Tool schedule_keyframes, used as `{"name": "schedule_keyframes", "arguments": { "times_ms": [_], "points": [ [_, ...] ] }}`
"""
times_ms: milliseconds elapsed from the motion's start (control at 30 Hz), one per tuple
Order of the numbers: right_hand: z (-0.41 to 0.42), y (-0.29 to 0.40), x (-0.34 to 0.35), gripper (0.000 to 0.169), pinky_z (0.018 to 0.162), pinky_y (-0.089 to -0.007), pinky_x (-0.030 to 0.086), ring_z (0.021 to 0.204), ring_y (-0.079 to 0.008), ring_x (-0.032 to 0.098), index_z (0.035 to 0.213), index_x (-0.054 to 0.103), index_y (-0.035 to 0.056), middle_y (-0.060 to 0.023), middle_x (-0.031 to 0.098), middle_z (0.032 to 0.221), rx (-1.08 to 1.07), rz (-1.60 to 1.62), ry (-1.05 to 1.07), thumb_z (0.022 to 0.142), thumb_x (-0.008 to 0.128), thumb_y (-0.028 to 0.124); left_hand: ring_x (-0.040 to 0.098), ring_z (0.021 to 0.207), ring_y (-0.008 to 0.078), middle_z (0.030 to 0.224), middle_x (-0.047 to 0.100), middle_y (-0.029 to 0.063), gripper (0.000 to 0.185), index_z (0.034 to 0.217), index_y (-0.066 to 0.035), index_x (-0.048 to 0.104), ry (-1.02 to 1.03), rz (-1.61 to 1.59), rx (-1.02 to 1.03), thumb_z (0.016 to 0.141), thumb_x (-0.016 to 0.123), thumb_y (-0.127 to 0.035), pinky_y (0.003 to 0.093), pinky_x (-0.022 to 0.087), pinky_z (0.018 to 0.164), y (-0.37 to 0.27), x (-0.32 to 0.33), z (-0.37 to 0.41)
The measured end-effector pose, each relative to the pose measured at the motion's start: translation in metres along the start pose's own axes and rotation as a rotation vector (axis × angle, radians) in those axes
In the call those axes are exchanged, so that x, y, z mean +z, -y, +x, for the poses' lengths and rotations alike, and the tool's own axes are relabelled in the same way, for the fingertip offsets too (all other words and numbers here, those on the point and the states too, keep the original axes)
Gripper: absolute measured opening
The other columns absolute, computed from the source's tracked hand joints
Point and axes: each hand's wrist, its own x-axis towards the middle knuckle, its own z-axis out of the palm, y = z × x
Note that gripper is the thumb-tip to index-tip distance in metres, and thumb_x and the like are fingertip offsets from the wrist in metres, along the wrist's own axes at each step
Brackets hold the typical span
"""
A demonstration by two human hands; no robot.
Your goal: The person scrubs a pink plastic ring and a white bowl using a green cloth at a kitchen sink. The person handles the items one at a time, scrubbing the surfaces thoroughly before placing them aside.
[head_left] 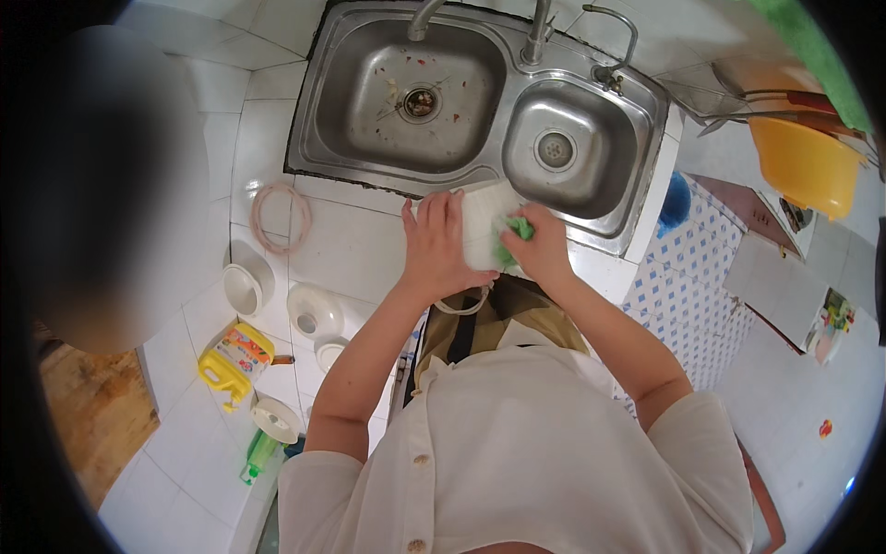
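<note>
A white, block-like object (pixel 481 221) stands or lies at the counter's front edge, just below the double sink. My left hand (pixel 437 239) is spread over its left side, the thumb reaching along its near edge. In my right hand (pixel 543 242) is a crumpled green cloth or scouring pad (pixel 518 228), pressed against the object's right side. A white loop (pixel 467 308), perhaps a cord or handle, hangs under my left thumb. My hands hide much of the object, so its exact kind cannot be told.
Food scraps lie around the drain of the larger steel basin (pixel 332 124); the smaller basin (pixel 588 183) adjoins it. On the left counter are a pink ring (pixel 256 221), white bowl-like parts (pixel 242 291), a yellow detergent jug (pixel 228 367) and a green bottle (pixel 259 457). A yellow basin (pixel 803 166) hangs right.
</note>
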Motion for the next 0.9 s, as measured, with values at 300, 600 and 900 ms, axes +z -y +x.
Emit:
{"name": "schedule_keyframes", "arguments": {
  "times_ms": [300, 600, 900],
  "points": [
    [-0.007, 0.011, 0.001, 0.021, 0.064, -0.0384, 0.045, 0.072, -0.036, 0.056, 0.083, 0.058, -0.0017, -0.0171, 0.056, 0.079, 0.015, 0.044, 0.009, 0.067, 0.065, 0.009, 0.035, 0.115, 0.0309, 0.12, 0.038, 0.0139, 0.113, 0.127, -0.001, 0.03, -0.018, -0.025, -0.037, 0.038, 0.082, -0.046, 0.0591, 0.023, 0.094, 0.003, 0.0, 0.005],
    [0.0, 0.017, 0.002, 0.022, 0.066, -0.0401, 0.045, 0.078, -0.0357, 0.057, 0.083, 0.057, -0.0012, -0.0173, 0.056, 0.084, 0.005, -0.056, 0.033, 0.065, 0.066, 0.009, 0.035, 0.116, 0.0303, 0.119, 0.039, 0.0134, 0.112, 0.126, -0.001, 0.03, 0.032, 0.031, -0.04, 0.038, 0.082, -0.047, 0.0586, 0.022, 0.096, -0.003, -0.002, 0.005],
    [0.047, 0.013, 0.025, 0.021, 0.066, -0.0395, 0.046, 0.076, -0.0352, 0.057, 0.082, 0.059, -0.001, -0.0168, 0.057, 0.081, -0.005, 0.045, -0.126, 0.067, 0.066, 0.013, 0.037, 0.113, 0.0322, 0.118, 0.039, 0.0147, 0.111, 0.125, -0.001, 0.032, -0.037, -0.026, 0.005, 0.038, 0.082, -0.048, 0.0588, 0.023, 0.096, 0.011, -0.002, -0.001]
  ]
}}
